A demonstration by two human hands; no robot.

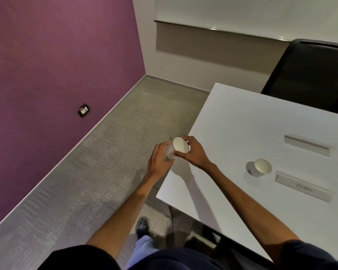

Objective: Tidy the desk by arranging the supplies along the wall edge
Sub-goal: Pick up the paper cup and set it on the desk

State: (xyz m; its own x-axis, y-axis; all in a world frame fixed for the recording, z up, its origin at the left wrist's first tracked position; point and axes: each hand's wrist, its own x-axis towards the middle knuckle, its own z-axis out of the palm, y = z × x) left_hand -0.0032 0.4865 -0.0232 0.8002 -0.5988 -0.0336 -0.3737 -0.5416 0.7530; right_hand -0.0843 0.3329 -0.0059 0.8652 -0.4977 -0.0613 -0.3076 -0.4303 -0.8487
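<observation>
Left hand (158, 163) and right hand (194, 152), fingers (160, 149) of both tight around 1 white paper cup (180, 146) above the desk (232, 123) edge

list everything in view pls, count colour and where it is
desk: 1, white, right side
held cup: 1, white, at the desk's left edge
desk cup: 1, white, on the desk beside the near strip
far strip: 1, white, on the desk's far right
near strip: 1, white with handwriting, right front
chair: 1, black, behind the desk
socket: 1, dark, on the purple wall
left hand, right hand: 2, bare, both gripping the held cup
</observation>
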